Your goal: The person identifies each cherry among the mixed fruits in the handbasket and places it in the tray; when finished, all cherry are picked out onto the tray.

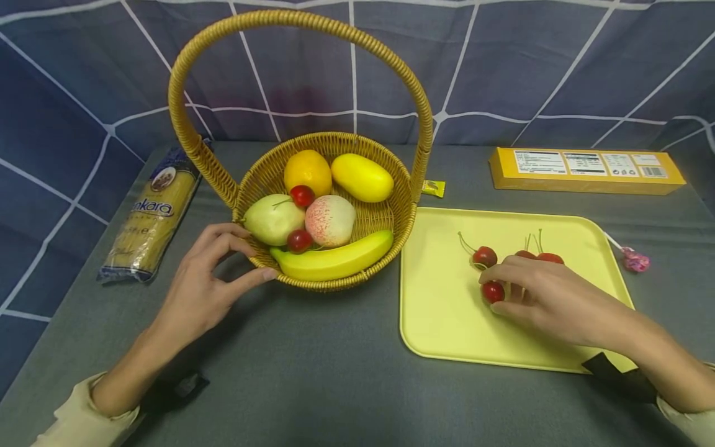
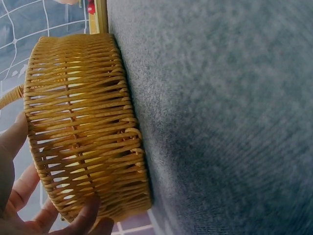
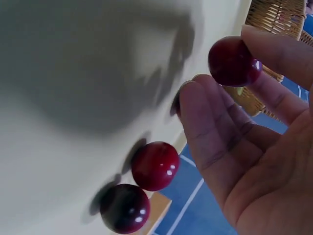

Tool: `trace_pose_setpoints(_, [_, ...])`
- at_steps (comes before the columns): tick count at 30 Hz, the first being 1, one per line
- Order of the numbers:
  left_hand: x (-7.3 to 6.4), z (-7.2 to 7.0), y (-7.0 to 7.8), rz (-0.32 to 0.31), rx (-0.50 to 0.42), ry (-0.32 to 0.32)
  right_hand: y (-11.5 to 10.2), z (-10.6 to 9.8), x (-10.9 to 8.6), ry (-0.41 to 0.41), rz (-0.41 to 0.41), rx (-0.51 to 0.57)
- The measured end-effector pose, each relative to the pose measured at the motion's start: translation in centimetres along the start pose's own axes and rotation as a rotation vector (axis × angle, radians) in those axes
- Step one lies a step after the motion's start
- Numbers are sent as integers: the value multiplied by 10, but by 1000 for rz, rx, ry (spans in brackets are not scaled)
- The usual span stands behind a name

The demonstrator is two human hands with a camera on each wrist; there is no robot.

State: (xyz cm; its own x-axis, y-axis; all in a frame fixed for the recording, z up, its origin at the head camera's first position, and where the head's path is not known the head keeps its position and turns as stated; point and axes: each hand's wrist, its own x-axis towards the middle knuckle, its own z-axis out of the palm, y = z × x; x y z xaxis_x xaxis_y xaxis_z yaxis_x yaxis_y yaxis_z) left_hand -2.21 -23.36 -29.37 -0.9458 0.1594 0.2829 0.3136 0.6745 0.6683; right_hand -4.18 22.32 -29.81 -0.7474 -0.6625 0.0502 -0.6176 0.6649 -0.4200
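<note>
My left hand (image 1: 195,288) grips the near left rim of a wicker basket (image 1: 329,284), thumb and fingers on its woven side (image 2: 80,122). Inside lie an orange (image 1: 308,172), a yellow mango-like fruit (image 1: 363,178), a pale green pear-like fruit (image 1: 274,220), a peach (image 1: 331,220), a banana (image 1: 335,257) and two cherries (image 1: 302,195). Over the yellow tray (image 1: 447,329), my right hand (image 1: 550,298) pinches a cherry (image 3: 232,61) between thumb and finger, slightly above the surface. Other cherries (image 1: 485,256) lie on the tray beside and behind that hand, partly hidden by it.
The basket's tall handle (image 1: 301,18) arches above it. To its left lies a pasta packet (image 1: 151,217). Behind the tray are a long yellow box (image 1: 586,172) and a small yellow wrapper (image 1: 433,188). A lollipop (image 1: 635,259) lies right of the tray.
</note>
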Motion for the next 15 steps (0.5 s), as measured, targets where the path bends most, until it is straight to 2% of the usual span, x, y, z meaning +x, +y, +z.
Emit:
trace_pose_setpoints(7, [0, 0, 0, 8, -1, -2, 5, 3, 1, -52, 51, -27])
trace_pose_setpoints(15, [1, 0, 0, 8, -2, -3, 5, 3, 2, -50, 54, -26])
